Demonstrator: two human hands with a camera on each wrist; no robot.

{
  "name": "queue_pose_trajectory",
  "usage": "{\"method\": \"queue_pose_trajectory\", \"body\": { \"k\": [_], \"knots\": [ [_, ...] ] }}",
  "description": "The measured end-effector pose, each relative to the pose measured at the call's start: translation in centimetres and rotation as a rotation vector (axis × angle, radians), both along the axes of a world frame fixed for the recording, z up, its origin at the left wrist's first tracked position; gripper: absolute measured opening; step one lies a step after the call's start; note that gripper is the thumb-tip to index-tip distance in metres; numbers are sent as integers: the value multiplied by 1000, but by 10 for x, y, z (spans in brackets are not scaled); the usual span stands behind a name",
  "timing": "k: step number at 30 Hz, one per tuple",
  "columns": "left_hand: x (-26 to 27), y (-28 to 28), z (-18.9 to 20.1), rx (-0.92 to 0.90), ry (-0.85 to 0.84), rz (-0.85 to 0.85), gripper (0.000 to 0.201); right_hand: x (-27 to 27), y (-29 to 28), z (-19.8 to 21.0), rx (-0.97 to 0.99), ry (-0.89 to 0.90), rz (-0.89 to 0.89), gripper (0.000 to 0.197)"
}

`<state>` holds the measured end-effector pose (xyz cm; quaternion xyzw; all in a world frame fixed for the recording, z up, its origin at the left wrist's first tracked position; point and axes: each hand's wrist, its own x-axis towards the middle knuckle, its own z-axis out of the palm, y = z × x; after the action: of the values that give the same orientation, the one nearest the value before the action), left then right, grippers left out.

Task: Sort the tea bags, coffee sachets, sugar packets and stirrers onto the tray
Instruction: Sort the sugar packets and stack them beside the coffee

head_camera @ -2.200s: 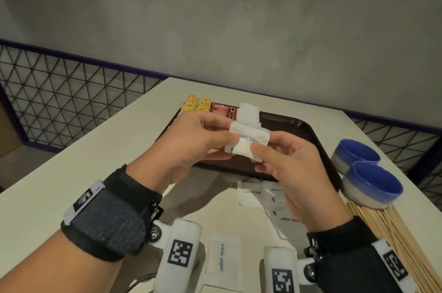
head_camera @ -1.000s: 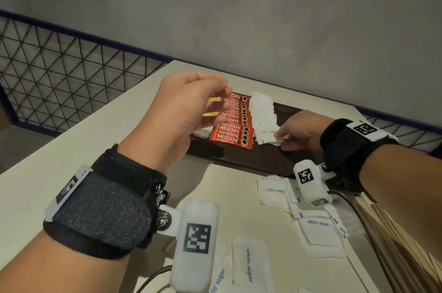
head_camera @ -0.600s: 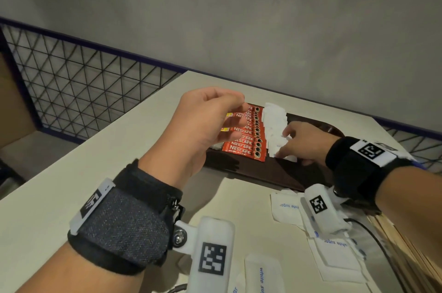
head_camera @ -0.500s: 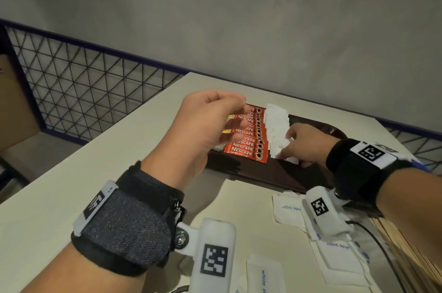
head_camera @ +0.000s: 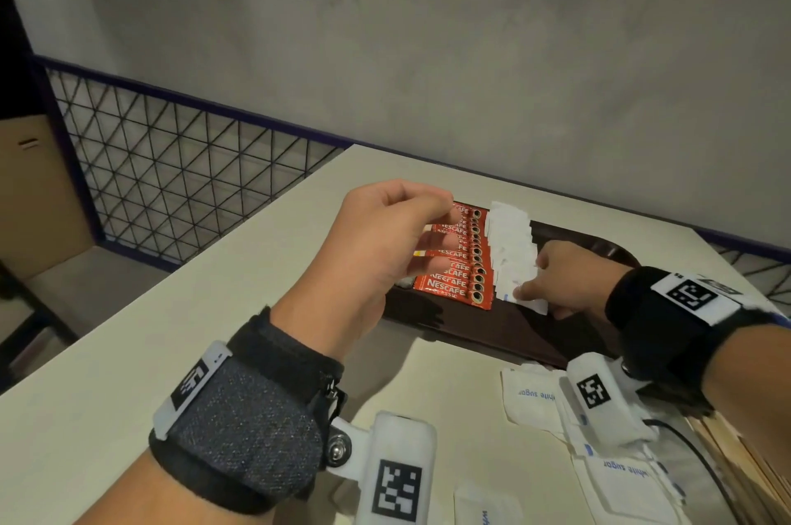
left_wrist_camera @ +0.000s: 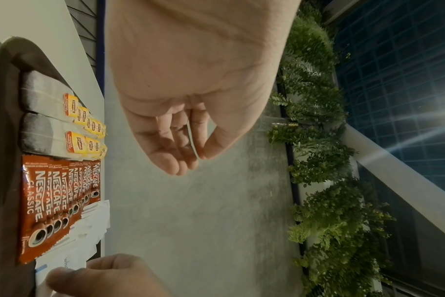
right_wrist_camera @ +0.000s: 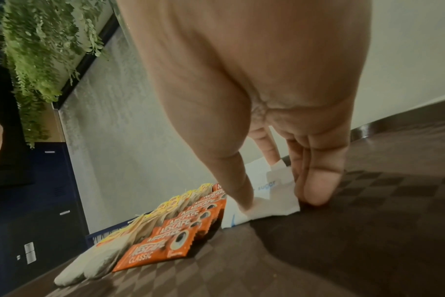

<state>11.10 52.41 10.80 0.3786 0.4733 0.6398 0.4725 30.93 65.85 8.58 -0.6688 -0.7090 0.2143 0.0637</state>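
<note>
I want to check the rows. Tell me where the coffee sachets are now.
The coffee sachets lie in an overlapping row on the tray, left of centre in the head view, between the tea bags and the sugar packets.

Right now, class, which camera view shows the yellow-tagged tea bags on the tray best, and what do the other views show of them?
The left wrist view: the tea bags lie unobstructed in two rows beside the coffee sachets. The right wrist view shows them small, foreshortened and blurred. In the head view the left hand hides nearly all of them.
</note>
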Motion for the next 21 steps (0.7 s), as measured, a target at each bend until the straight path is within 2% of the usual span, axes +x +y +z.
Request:
{"method": "queue_pose_trajectory", "body": {
  "k": [7, 17, 19, 21],
  "knots": [
    [0, 0, 0, 10, 17, -2, 10, -4, -3, 1, 10, 21, 10, 48],
    [-6, 1, 1, 38, -3, -2, 7, -6, -6, 13, -4, 42, 39, 30],
    [-11, 0, 3, 51, -12, 15, 7, -4, -12, 26, 74, -55, 98, 35],
    [-17, -1, 7, 66, -26, 45, 8, -2, -23, 38, 194, -179, 189, 49]
  ]
}}
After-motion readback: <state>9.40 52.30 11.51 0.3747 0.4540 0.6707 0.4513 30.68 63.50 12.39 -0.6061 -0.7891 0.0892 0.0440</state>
